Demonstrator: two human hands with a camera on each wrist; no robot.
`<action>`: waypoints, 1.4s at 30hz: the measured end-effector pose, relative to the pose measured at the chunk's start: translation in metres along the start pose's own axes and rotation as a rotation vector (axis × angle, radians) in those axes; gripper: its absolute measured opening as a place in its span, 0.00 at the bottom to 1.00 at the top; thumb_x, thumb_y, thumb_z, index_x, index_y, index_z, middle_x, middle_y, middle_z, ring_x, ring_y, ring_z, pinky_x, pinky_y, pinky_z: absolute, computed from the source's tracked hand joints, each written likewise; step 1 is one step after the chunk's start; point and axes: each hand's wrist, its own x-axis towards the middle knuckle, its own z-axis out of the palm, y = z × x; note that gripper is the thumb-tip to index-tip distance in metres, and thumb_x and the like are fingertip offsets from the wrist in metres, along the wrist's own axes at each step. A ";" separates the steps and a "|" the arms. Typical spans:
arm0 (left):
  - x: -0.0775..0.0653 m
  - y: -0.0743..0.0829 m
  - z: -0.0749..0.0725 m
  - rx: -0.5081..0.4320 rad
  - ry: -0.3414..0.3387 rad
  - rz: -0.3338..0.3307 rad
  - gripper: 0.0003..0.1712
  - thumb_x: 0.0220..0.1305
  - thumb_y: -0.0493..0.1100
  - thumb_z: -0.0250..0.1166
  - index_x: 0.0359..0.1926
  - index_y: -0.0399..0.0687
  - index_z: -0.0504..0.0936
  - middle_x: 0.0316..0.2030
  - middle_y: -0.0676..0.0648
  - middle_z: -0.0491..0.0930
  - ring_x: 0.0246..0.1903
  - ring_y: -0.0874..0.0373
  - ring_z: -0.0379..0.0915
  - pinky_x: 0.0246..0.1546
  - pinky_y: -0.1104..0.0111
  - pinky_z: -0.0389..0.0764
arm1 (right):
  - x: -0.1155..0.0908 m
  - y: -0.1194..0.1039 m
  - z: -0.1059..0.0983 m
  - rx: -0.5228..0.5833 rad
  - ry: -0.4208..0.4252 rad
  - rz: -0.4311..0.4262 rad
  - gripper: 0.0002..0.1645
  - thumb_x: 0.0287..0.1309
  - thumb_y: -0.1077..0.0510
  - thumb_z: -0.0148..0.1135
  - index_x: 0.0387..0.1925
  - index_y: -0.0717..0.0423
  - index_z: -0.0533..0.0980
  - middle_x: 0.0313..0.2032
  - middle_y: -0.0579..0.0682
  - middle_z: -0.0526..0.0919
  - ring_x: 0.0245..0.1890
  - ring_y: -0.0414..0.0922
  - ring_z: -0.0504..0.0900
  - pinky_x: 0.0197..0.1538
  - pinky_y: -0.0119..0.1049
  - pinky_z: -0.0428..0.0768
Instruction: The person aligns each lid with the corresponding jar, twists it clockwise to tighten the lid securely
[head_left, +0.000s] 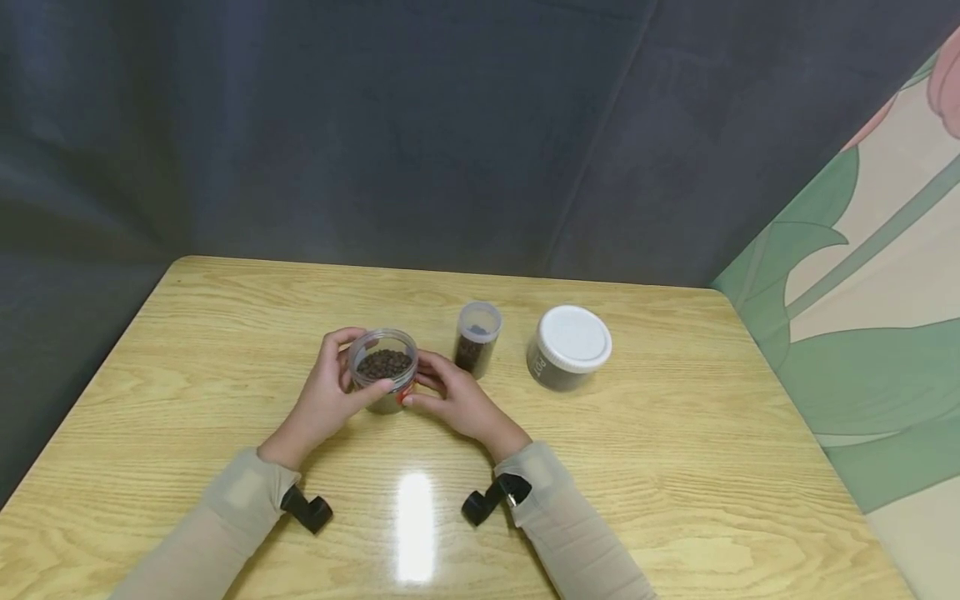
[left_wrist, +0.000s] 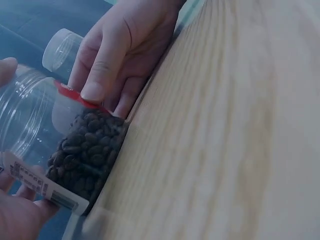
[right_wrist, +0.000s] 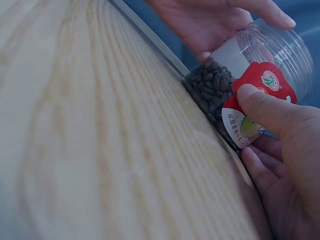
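From my distant place I see the clear jar (head_left: 385, 367) standing upright on the bench (head_left: 675, 475), directly between the two hands. The left hand (head_left: 328, 392) grips it from the left side, with the thumb lying along the near side close to the rim. The right hand (head_left: 459, 404) holds it from the right side, and in the right wrist view I find this thumb pressing on the red label (right_wrist: 270, 82). The mouth of the jar is uncovered, and dark beans (right_wrist: 209, 87) fill its lower part. Just beyond the right hand stands a narrow clear container (head_left: 478, 337), also with dark contents. Further to the right, apart from both hands, I see a wide tub with white lid (head_left: 568, 346).
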 end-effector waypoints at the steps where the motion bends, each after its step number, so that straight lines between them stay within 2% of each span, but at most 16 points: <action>1: 0.000 0.000 0.001 -0.017 0.007 -0.007 0.44 0.64 0.30 0.69 0.71 0.36 0.49 0.70 0.34 0.60 0.71 0.39 0.59 0.61 0.81 0.70 | 0.000 0.000 0.000 0.002 -0.002 -0.004 0.41 0.62 0.66 0.68 0.73 0.65 0.61 0.67 0.61 0.71 0.67 0.53 0.73 0.68 0.32 0.72; 6: -0.001 0.001 0.003 -0.066 0.032 -0.029 0.45 0.62 0.29 0.70 0.69 0.38 0.48 0.68 0.29 0.62 0.70 0.37 0.61 0.56 0.81 0.75 | 0.000 0.000 0.000 0.012 -0.007 -0.004 0.41 0.63 0.66 0.68 0.73 0.64 0.61 0.67 0.61 0.71 0.68 0.53 0.72 0.68 0.32 0.72; 9: -0.001 0.001 0.005 -0.048 0.045 -0.042 0.45 0.61 0.30 0.71 0.67 0.39 0.48 0.68 0.29 0.62 0.69 0.37 0.61 0.55 0.81 0.75 | -0.001 0.000 0.000 0.010 -0.010 0.000 0.41 0.63 0.65 0.68 0.73 0.64 0.61 0.67 0.62 0.71 0.67 0.54 0.73 0.68 0.32 0.72; 13: -0.001 0.004 0.007 -0.004 0.061 -0.080 0.46 0.61 0.34 0.73 0.66 0.41 0.48 0.69 0.31 0.61 0.70 0.40 0.61 0.59 0.78 0.72 | 0.000 -0.001 -0.001 0.010 -0.010 -0.003 0.40 0.63 0.66 0.67 0.73 0.65 0.61 0.67 0.63 0.71 0.67 0.55 0.74 0.68 0.33 0.73; 15: -0.001 0.005 0.009 0.011 0.065 -0.098 0.46 0.61 0.35 0.74 0.65 0.41 0.47 0.69 0.32 0.61 0.70 0.41 0.61 0.63 0.73 0.71 | -0.001 -0.002 -0.002 0.014 -0.009 -0.004 0.40 0.63 0.66 0.67 0.73 0.66 0.61 0.66 0.64 0.71 0.66 0.56 0.74 0.68 0.34 0.73; 18: -0.001 0.006 0.010 0.028 0.063 -0.105 0.47 0.61 0.36 0.74 0.66 0.41 0.47 0.70 0.32 0.59 0.70 0.41 0.60 0.67 0.60 0.71 | -0.001 -0.004 -0.002 0.019 -0.007 -0.004 0.40 0.63 0.67 0.67 0.73 0.67 0.61 0.66 0.65 0.71 0.66 0.56 0.74 0.68 0.34 0.73; 21: -0.001 0.006 0.008 0.053 0.048 -0.092 0.51 0.61 0.37 0.74 0.71 0.41 0.46 0.72 0.33 0.52 0.71 0.39 0.56 0.68 0.47 0.67 | 0.000 -0.004 -0.001 0.020 -0.006 -0.001 0.40 0.63 0.67 0.67 0.73 0.67 0.61 0.66 0.65 0.71 0.66 0.56 0.74 0.68 0.34 0.73; 25: 0.001 0.008 -0.002 0.113 0.003 -0.045 0.53 0.63 0.39 0.73 0.77 0.44 0.47 0.73 0.37 0.44 0.73 0.37 0.49 0.71 0.41 0.61 | 0.000 -0.002 0.000 0.023 -0.001 -0.009 0.40 0.63 0.67 0.67 0.73 0.66 0.61 0.67 0.64 0.71 0.67 0.56 0.73 0.69 0.36 0.73; 28: 0.004 0.015 -0.012 0.196 -0.023 0.045 0.45 0.64 0.38 0.72 0.76 0.45 0.57 0.74 0.39 0.48 0.73 0.38 0.49 0.72 0.40 0.58 | 0.001 -0.001 0.001 0.027 -0.001 -0.014 0.40 0.63 0.67 0.67 0.73 0.66 0.61 0.67 0.64 0.71 0.67 0.56 0.73 0.69 0.37 0.72; 31: 0.008 0.025 -0.022 0.334 -0.040 0.128 0.38 0.63 0.40 0.73 0.71 0.47 0.69 0.74 0.42 0.56 0.74 0.40 0.50 0.71 0.36 0.58 | 0.002 -0.002 0.001 0.029 -0.010 -0.009 0.40 0.64 0.65 0.67 0.73 0.65 0.61 0.68 0.63 0.70 0.67 0.55 0.73 0.69 0.36 0.72; 33: 0.011 0.033 -0.026 0.439 -0.075 0.135 0.35 0.62 0.44 0.75 0.69 0.52 0.74 0.75 0.44 0.58 0.74 0.40 0.50 0.68 0.32 0.58 | 0.002 -0.002 0.001 0.021 -0.012 0.000 0.40 0.64 0.65 0.67 0.74 0.64 0.61 0.68 0.62 0.70 0.67 0.54 0.74 0.68 0.34 0.72; 36: 0.018 0.041 -0.028 0.579 -0.156 0.117 0.37 0.60 0.52 0.76 0.69 0.56 0.75 0.75 0.45 0.60 0.74 0.39 0.50 0.66 0.29 0.57 | 0.001 -0.002 0.000 -0.002 -0.007 0.009 0.41 0.64 0.64 0.67 0.74 0.64 0.60 0.68 0.60 0.71 0.67 0.52 0.73 0.68 0.32 0.72; 39: 0.023 0.044 -0.026 0.660 -0.216 0.118 0.38 0.58 0.55 0.76 0.68 0.54 0.77 0.73 0.41 0.64 0.72 0.38 0.53 0.66 0.30 0.59 | 0.000 -0.002 -0.001 -0.019 -0.003 0.009 0.41 0.64 0.64 0.67 0.74 0.64 0.60 0.68 0.60 0.71 0.68 0.52 0.72 0.68 0.31 0.72; 42: 0.025 0.043 -0.024 0.690 -0.219 0.137 0.36 0.57 0.52 0.77 0.66 0.51 0.79 0.69 0.38 0.68 0.70 0.38 0.58 0.66 0.32 0.62 | -0.001 -0.002 -0.001 -0.018 -0.013 0.009 0.41 0.64 0.64 0.67 0.74 0.64 0.60 0.68 0.61 0.70 0.68 0.52 0.72 0.68 0.31 0.72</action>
